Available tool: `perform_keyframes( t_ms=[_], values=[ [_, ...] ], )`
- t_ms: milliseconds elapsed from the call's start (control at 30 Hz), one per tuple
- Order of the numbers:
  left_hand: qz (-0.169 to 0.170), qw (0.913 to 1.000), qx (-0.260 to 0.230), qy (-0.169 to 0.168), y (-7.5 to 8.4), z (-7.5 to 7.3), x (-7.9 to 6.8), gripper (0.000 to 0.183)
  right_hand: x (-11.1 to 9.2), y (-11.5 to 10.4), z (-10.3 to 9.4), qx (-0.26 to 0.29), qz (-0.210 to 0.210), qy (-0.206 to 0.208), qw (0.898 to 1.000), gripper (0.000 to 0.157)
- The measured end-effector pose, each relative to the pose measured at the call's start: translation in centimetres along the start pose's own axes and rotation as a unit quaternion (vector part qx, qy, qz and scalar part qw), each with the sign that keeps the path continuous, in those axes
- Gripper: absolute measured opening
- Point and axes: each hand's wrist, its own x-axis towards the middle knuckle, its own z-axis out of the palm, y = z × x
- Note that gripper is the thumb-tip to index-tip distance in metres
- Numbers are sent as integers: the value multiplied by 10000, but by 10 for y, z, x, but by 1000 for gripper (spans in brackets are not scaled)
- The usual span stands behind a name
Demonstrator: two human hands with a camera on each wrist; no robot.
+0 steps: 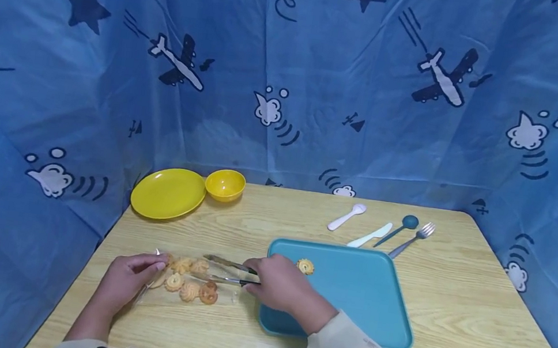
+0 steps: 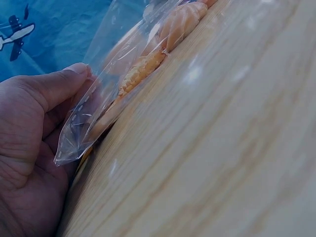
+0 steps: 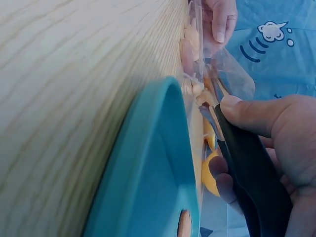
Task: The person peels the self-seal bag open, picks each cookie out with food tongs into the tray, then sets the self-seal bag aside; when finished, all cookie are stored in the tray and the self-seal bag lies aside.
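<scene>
A clear plastic bag [image 1: 229,297] of several cookies [image 1: 189,291] lies on the wooden table. Its left end is pinched between the thumb and fingers of my left hand [image 1: 126,282], as the left wrist view also shows. My right hand [image 1: 278,283] grips a pair of tongs [image 3: 249,173] with black handles. The metal arms of the tongs reach leftward to the bag and stand apart; whether a cookie lies between their tips I cannot tell. Under the right forearm is a teal tray [image 1: 359,288], with one round cookie [image 1: 305,266] near its upper left.
At the back left are a yellow plate [image 1: 168,194] and a yellow bowl [image 1: 225,185]. Behind the tray lie a white spoon [image 1: 347,217], a white knife [image 1: 369,235], a dark teal spoon [image 1: 396,231] and a fork [image 1: 412,240]. A blue printed curtain [image 1: 311,85] surrounds the table.
</scene>
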Motion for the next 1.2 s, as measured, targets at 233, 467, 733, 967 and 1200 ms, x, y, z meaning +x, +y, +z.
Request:
perform_keyframes(
  t_ms=[233,467,733,967,1200],
  values=[
    [-91,9999,-127,-11,4,-2,-2,35,5,-6,2,45,193,-110,9997,36],
    [55,10000,-36,68,4,1,0,35,3,-3,5,73,258,-40,9996,35],
    [13,10000,-27,64,8,0,0,34,2,0,3,96,186,-27,9998,33],
    [122,9998,109,118,9,1,0,36,3,-1,0,-48,189,6,9998,32],
    [162,9997,-88,152,11,4,3,35,3,1,1,-36,257,60,9996,31]
  ],
)
